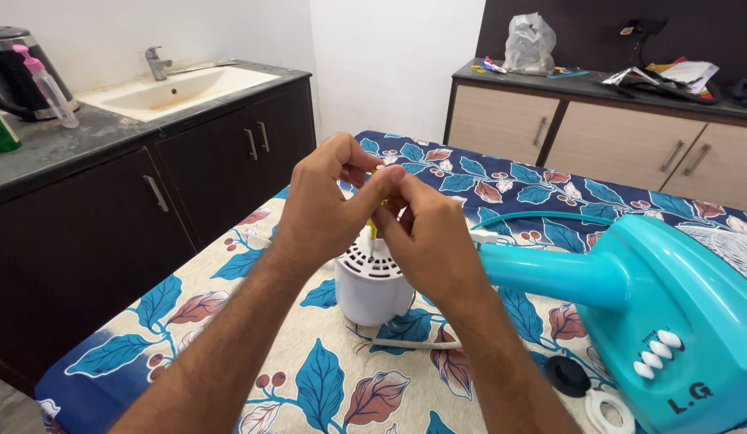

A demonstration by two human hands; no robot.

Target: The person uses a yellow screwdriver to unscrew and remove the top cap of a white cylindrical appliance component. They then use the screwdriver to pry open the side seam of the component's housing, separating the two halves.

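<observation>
Both hands, left hand and right hand, had fingers pinching a thin yellow-handled tool over the white motor housing; probably light, stiff, grip the handle.

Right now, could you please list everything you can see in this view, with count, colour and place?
motor housing: one, white, vented top, upright on the bed below the hands
screwdriver: one, yellow-green, mostly hidden between both hands
fan base: one, turquoise with white buttons, lying at right
black cap: one, on the sheet beside the base
white ring: one, near the bottom edge
bedsheet: one, cream and blue leaf print
sink: one, white, in the dark counter at left
spray bottle: one, clear with pink top, on the counter
plastic bag: one, clear, on the far cabinet
left hand: closed on the screwdriver
right hand: closed on the screwdriver
</observation>
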